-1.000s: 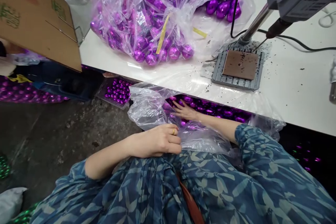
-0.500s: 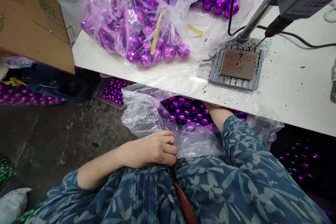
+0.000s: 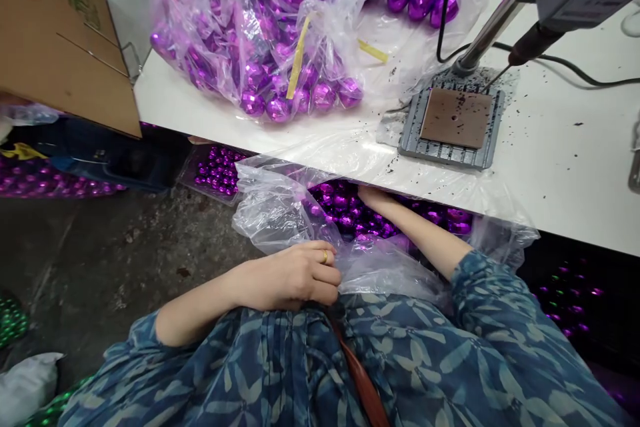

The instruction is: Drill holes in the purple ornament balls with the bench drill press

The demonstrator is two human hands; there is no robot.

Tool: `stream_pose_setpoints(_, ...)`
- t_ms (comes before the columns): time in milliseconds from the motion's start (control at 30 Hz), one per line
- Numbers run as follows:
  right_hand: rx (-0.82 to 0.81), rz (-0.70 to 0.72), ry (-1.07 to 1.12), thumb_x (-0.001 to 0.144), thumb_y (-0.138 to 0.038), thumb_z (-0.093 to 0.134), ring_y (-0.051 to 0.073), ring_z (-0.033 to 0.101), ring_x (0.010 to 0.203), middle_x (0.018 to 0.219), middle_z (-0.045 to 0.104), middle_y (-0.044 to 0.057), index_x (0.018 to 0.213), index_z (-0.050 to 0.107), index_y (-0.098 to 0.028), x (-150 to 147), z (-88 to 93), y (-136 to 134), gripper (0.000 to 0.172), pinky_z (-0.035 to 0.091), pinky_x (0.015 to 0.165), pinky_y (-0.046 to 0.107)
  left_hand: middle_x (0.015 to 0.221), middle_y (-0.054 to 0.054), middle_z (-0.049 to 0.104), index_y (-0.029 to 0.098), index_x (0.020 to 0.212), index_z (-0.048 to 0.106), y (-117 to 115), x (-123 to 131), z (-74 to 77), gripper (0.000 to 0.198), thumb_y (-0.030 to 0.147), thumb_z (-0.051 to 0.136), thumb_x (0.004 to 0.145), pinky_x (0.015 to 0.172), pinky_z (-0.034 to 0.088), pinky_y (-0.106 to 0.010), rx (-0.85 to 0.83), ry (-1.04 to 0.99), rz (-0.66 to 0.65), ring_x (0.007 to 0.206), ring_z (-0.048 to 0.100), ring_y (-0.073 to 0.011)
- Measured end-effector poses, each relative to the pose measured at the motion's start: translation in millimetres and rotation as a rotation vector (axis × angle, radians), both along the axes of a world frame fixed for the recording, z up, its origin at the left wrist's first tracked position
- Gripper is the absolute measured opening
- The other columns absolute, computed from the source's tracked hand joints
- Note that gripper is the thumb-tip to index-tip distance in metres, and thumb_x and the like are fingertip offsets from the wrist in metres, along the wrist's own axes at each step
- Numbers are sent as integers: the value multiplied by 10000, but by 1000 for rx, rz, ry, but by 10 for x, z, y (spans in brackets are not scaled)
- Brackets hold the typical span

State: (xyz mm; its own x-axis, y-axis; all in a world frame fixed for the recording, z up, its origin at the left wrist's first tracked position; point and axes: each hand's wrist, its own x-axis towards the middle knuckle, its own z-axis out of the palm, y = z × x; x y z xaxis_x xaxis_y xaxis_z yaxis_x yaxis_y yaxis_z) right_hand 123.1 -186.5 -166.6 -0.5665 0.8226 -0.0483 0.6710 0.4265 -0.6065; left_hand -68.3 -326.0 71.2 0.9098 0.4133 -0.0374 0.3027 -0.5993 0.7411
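My left hand, with a ring on one finger, is closed on the near edge of a clear plastic bag at my lap. The bag lies open below the table's front edge, with many shiny purple faceted balls inside. My right arm reaches over the bag's rim, and my right hand is down at the balls, partly under the tabletop. Its fingers are hidden by the table edge, so what they hold does not show.
On the white table stands a small drill press with a brown plate on its base and dark shavings around. A large bag of purple balls lies at left, near a cardboard box. More purple balls sit in a tray below.
My right hand has moved left among the balls, and more of my right forearm shows from under the table. My left hand keeps its hold on the bag's edge.
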Motion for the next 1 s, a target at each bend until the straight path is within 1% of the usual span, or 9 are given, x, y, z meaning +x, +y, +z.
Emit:
stream_pose_setpoints(167,102,401,-76,973,-577,596,159,588,1361,1400,609,126,1389,590,-129,68,-57,-316,612,572,1218,426,923,-37,730,237,935,607,78,45,21,298,-7,435,928,1025,482,-361,-50,40,-1,870,629,-218)
stream_pose_setpoints(300,180,710,-92,965,-581,609,173,576,1394,1419,602,127,1399,586,-127,68,-106,-278,629,558,1241,450,1004,-57,770,232,1030,654,62,25,51,347,4,396,986,975,491,-339,-192,70,89,942,668,-217)
stream_pose_setpoints(433,234,736,-150,972,-574,599,161,587,1365,1407,606,125,1395,588,-131,25,-144,61,612,573,1218,429,1094,-90,776,213,1281,658,-47,-61,11,238,242,489,1115,867,504,-286,-440,50,256,957,700,-206)
stream_pose_setpoints(533,259,665,-200,983,-568,584,141,599,1325,1384,617,121,1374,600,-140,63,-114,223,580,587,1190,395,865,5,686,206,1616,430,-138,-129,-114,617,486,599,1093,693,446,-241,-609,157,400,714,603,-160)
stream_pose_setpoints(600,272,614,-231,984,-568,582,139,600,1323,1383,617,121,1373,601,-142,189,-47,182,577,587,1190,392,707,72,551,182,1658,397,-188,-163,-231,752,571,631,1059,624,375,-229,-640,270,475,602,493,-139)
stream_pose_setpoints(667,281,574,-258,982,-567,586,148,594,1341,1398,610,124,1388,592,-139,428,55,24,590,582,1201,406,658,68,528,185,1548,578,-230,-183,-343,635,584,621,1057,626,355,-232,-608,343,495,586,484,-139)
stream_pose_setpoints(767,273,557,-289,972,-565,602,179,563,1416,1453,583,131,1425,573,-138,981,225,-281,624,550,1255,459,799,-13,719,213,1290,771,-269,-181,-440,452,536,513,1109,713,434,-238,-565,292,480,691,625,-162)
stream_pose_setpoints(867,235,545,-330,963,-581,610,202,524,1479,1506,552,136,1445,565,-145,1573,340,-423,653,509,1304,499,982,-89,797,196,1096,789,-250,-122,-399,479,478,404,1144,813,485,-246,-522,130,443,861,708,-188)
stream_pose_setpoints(1000,178,513,-393,969,-573,602,188,542,1449,1486,565,134,1433,573,-144,1963,372,-230,632,526,1285,477,722,1,590,180,815,628,-163,-36,-255,448,438,445,1131,689,395,-226,-600,56,371,671,534,-124)
